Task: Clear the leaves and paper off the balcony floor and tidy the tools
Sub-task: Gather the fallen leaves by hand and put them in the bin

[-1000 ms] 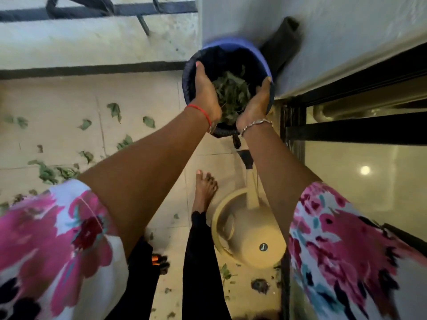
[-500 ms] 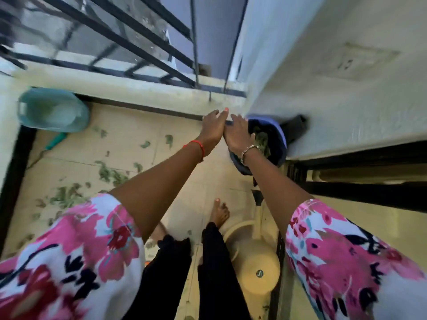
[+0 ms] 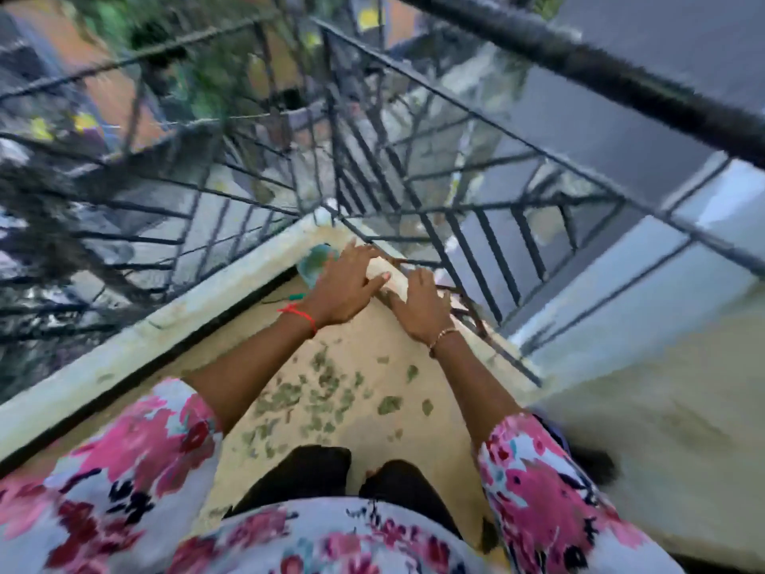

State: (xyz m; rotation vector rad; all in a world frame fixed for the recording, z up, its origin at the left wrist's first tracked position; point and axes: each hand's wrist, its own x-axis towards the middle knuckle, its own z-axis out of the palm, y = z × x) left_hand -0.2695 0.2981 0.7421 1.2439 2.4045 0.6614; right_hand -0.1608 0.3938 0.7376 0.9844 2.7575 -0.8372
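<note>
Head view: leaves (image 3: 327, 393) litter the tiled balcony floor (image 3: 418, 325) beside railing (image 3: 414, 192).

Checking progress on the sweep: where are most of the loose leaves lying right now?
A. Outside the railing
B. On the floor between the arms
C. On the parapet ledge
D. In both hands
B: the leaves lie scattered on the balcony floor between the forearms.
</note>
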